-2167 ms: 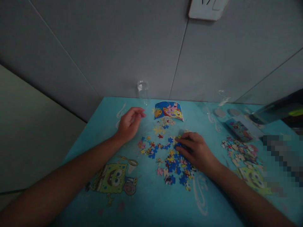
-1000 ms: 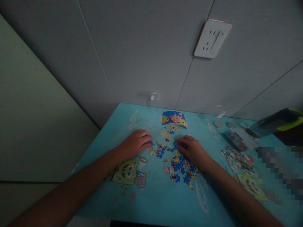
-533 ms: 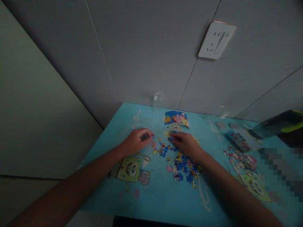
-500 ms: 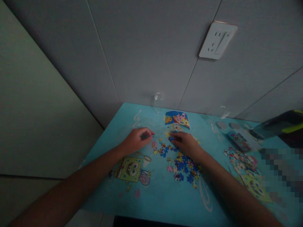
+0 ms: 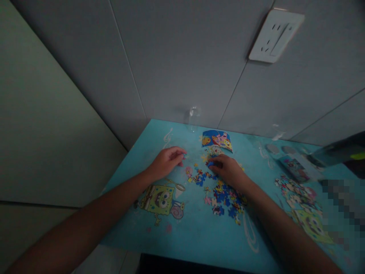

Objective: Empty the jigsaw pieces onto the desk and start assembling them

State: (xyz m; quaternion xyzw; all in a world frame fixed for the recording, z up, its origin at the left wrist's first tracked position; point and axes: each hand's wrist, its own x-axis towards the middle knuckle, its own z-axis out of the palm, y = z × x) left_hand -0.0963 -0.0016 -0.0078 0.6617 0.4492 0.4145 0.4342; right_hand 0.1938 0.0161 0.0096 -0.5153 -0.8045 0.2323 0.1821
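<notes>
Loose puzzle pieces (image 5: 222,194), mostly blue, lie scattered on a light blue cartoon-printed table (image 5: 194,239). My left hand (image 5: 168,161) rests at the left of the pieces with fingers curled; I cannot make out what, if anything, they pinch. At the top of the scatter, my right hand (image 5: 228,169) lies palm down, its fingertips pinched on a blue puzzle piece (image 5: 210,164). A small picture card (image 5: 216,139) lies just beyond the hands.
A clear glass (image 5: 194,116) stands at the wall behind the card. A second heap of puzzle pieces (image 5: 295,190), a small box (image 5: 293,167) and two round lids (image 5: 273,148) lie at the right. A wall socket (image 5: 275,36) is above. The table's edges are left and front.
My right hand has slid up and left across the pieces toward the card. My left hand came down from near the glass, curled its fingers and stayed at the left of the scatter.
</notes>
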